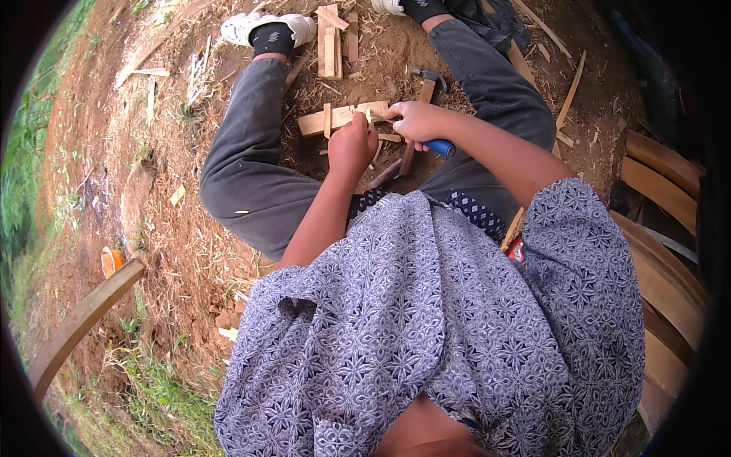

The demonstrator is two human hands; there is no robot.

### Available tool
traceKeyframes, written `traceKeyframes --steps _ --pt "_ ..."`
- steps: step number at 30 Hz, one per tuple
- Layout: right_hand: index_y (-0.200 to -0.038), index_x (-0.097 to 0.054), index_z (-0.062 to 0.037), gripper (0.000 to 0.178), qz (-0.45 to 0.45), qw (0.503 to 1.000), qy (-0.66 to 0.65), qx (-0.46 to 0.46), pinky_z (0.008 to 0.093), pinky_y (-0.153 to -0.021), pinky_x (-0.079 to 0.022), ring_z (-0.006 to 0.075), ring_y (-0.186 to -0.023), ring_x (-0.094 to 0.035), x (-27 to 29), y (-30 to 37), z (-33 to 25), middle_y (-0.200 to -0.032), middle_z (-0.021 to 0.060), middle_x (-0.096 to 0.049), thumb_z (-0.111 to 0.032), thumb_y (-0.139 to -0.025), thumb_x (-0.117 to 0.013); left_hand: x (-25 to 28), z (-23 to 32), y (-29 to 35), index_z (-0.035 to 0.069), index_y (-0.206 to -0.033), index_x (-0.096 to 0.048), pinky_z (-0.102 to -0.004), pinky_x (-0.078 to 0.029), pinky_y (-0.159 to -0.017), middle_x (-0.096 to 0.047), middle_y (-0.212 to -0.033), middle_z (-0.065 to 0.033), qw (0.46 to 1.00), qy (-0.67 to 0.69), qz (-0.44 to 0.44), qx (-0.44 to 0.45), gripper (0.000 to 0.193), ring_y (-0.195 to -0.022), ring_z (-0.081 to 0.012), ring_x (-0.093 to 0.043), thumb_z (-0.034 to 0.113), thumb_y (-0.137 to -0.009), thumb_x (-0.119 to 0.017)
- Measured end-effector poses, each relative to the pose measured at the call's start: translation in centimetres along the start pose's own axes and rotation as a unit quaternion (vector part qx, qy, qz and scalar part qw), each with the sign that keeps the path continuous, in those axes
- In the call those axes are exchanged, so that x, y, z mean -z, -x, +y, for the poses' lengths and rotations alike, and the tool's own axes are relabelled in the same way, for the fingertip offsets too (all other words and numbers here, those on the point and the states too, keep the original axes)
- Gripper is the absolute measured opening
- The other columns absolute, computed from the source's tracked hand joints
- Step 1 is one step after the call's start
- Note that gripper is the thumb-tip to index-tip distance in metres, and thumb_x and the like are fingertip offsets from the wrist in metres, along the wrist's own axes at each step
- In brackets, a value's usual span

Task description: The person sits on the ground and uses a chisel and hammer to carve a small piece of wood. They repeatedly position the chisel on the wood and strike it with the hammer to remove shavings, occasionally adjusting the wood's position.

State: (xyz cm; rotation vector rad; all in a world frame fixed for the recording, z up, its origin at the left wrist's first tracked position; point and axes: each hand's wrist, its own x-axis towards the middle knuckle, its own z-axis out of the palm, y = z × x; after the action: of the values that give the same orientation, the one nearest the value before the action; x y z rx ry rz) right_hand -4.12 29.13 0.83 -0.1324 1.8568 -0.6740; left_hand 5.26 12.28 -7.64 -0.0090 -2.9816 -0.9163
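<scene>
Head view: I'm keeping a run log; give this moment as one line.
left hand: holding thin pale piece; right hand: holding blue-handled tool; wooden block: beyond left hand; hammer head: beyond right hand

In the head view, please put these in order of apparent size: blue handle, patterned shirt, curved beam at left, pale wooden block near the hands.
1. Patterned shirt; nearness likely enlarges it
2. Curved beam
3. Pale wooden block
4. Blue handle

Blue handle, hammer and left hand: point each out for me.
Blue handle point(441, 147): head view, middle of its visible part.
Hammer point(432, 76): head view, metal head.
Left hand point(352, 143): head view, back of the hand.
</scene>
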Motion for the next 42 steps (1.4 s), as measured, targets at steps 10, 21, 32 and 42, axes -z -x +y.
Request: traceKeyframes --steps 10,21,32,42 --pt "-0.145 -0.045 -0.0032 0.046 -0.040 0.999 0.010 -0.024 0.0336 -0.047 -0.055 0.0180 -0.054 -0.064 1.4 -0.7 -1.3 -0.073 0.0096 -0.063 -0.015 -0.100 -0.046 0.3 0.4 -0.1 0.003 -0.087 -0.055 -0.0522 -0.053 -0.058 -0.065 -0.066 -0.0219 0.999 0.018 -0.017 0.030 0.023 -0.063 -0.0422 -0.067 0.022 -0.089 -0.069" --pt "-0.143 -0.045 -0.0037 0.046 -0.038 0.997 0.034 -0.053 0.0338 -0.044 -0.054 0.0184 -0.054 -0.064 1.3 -1.3 -3.3 -0.075 0.0109 -0.062 -0.011 -0.097 -0.045 0.3 0.6 -0.3 0.003 -0.081 -0.053 -0.0520 -0.051 -0.059 -0.063 -0.066 -0.0228 0.997 0.062 -0.005 0.038 0.023 -0.065 -0.0430 -0.066 0.017 -0.089 -0.069" --pt "-0.142 -0.048 -0.0048 0.049 -0.015 0.997 -0.039 -0.060 0.0308 -0.042 -0.050 0.0158 -0.051 -0.060 1.8 -3.9 -0.4 -0.076 0.0079 -0.060 -0.020 -0.097 -0.057 0.6 0.8 -1.0 0.003 -0.079 -0.053 -0.0528 -0.050 -0.059 -0.064 -0.064 -0.0200 0.995 0.071 -0.004 0.074 0.025 -0.063 -0.0432 -0.066 0.020 -0.087 -0.069" --pt "-0.140 -0.049 -0.0037 0.049 -0.061 0.997 0.025 -0.034 0.0310 -0.044 -0.051 0.0145 -0.053 -0.060 2.5 -0.7 -3.0 -0.073 0.0059 -0.059 -0.024 -0.098 -0.062 0.3 0.3 -0.6 0.004 -0.081 -0.058 -0.0506 -0.053 -0.060 -0.065 -0.065 -0.0198 0.996 0.049 0.003 0.080 0.024 -0.064 -0.0410 -0.068 0.024 -0.087 -0.070"
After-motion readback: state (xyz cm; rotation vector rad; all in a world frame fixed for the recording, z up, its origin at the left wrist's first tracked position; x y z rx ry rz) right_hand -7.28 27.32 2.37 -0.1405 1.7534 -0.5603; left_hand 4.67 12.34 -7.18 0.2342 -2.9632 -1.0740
